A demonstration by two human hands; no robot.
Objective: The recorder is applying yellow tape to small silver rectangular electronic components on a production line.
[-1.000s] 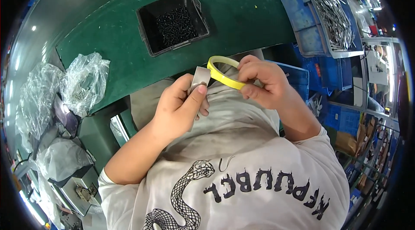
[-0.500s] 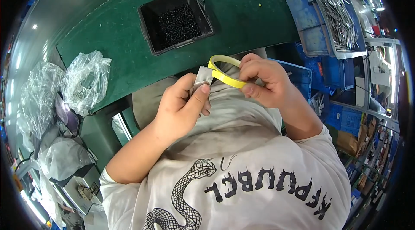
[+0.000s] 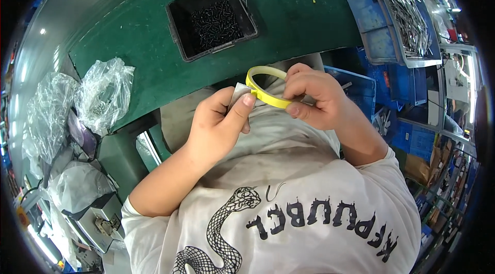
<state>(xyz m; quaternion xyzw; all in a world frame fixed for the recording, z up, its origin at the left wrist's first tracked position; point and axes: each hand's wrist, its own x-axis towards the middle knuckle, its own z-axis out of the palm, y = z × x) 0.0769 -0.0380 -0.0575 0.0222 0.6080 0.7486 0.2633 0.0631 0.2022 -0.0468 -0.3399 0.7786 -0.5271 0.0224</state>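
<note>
A narrow roll of yellow tape (image 3: 273,100) is pinched at its right side between the thumb and fingers of my right hand (image 3: 322,98). My left hand (image 3: 214,127) is closed on a small, pale grey flat piece (image 3: 240,89), perhaps a folded plastic bag; most of it is hidden by my fingers. My left thumb presses over that piece, right against the left side of the tape roll. Both hands are held over my lap, in front of the workbench edge.
On the green workbench (image 3: 289,21) stands a black bin (image 3: 178,31) of small black screw-like parts. Crumpled clear plastic bags (image 3: 105,93) lie at the left. Blue bins (image 3: 379,42) stand at the right, one filled with thin metal pieces (image 3: 405,11).
The tape roll and the pale piece have come together, and my left thumb now reaches the tape's edge. Less of the pale piece shows. The view has shifted slightly.
</note>
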